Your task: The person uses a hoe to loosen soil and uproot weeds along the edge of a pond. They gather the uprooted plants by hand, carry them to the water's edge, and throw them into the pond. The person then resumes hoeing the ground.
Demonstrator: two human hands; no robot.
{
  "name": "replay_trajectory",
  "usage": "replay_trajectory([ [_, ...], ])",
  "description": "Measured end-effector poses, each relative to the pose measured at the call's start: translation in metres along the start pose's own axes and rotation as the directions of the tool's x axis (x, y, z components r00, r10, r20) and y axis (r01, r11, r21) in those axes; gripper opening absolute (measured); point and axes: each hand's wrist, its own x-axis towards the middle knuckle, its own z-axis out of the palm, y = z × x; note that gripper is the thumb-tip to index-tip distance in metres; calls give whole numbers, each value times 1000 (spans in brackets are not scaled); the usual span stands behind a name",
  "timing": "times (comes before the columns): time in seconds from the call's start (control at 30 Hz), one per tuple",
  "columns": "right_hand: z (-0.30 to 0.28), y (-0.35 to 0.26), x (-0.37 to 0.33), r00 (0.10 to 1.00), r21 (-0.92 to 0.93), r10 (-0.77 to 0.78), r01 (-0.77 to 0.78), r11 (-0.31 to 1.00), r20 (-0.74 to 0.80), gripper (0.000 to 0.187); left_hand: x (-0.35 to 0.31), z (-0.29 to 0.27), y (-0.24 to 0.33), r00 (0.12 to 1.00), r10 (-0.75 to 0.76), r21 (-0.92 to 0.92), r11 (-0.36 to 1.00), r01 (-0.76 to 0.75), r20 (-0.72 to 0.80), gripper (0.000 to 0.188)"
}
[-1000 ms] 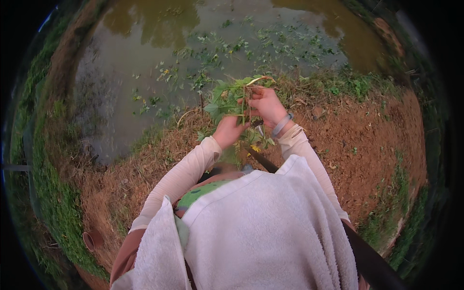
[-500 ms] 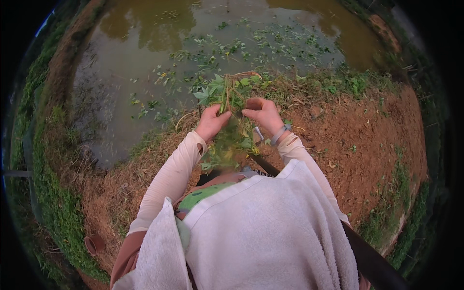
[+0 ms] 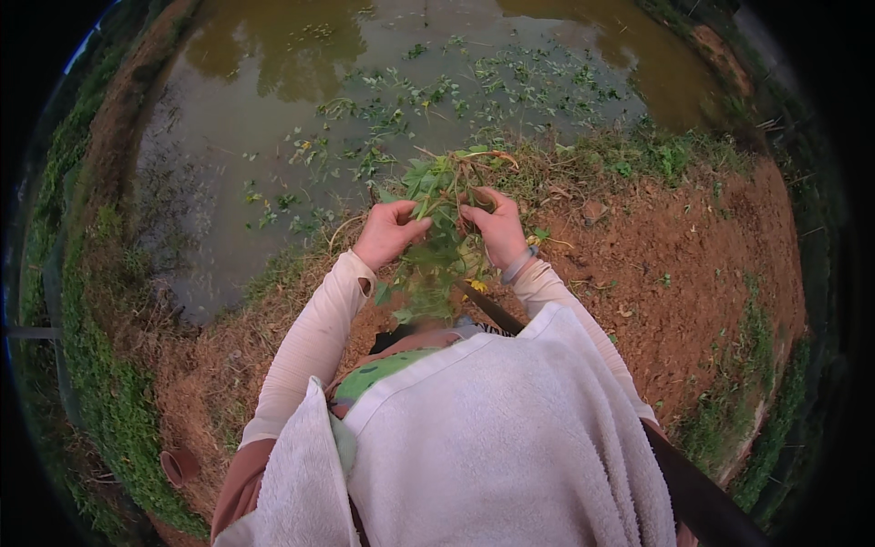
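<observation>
1. Centrally, a bunch of leafy vines (image 3: 439, 182) is held up in front of the person's body, between the two hands, with the pond's near edge behind it; its lower leaves are blurred.
2. The left hand (image 3: 388, 233) is on the left side of the bunch, thumb and index finger pinching green stems.
3. The right hand (image 3: 495, 226) faces it from the other side; its fingers are bent and grasp thin brownish stems between thumb and forefinger. The two hands are near each other but apart.
4. A reddish stem (image 3: 497, 156) juts out to the right at the top of the bunch, above the right hand. Low down, a yellow flower (image 3: 477, 285) shows beside a dark bar (image 3: 492, 310) that slants toward the body.
5. Pale sleeves (image 3: 310, 337) cover both forearms, and a grey band (image 3: 519, 263) circles the right wrist.
6. Beyond the hands lies murky pond water (image 3: 237, 137), where loose green leaves (image 3: 538, 77) float.
7. Reddish soil (image 3: 674, 251) stretches to the right, with grass along the waterline.
8. A white towel (image 3: 492, 428) drapes the person's front; a brown pot (image 3: 180, 467) lies on the ground at lower left.
</observation>
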Motion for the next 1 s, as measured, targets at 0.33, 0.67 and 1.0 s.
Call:
replay_trajectory([
  [0.33, 2, 6, 3, 980, -265, -191, 200, 943, 62, 22, 2, -52, 22, 860, 506, 715, 624, -315, -63, 15],
  [0.67, 37, -31, -14, 957, -415, 63, 63, 908, 282, 22, -3, -118, 32, 771, 604, 899, 197, -391, 203, 13],
  [1.0, -8, -53, -39, 991, -62, -130, 129, 990, -13, 17, -100, -320, -17, 550, 491, 737, 456, 499, -676, 32],
])
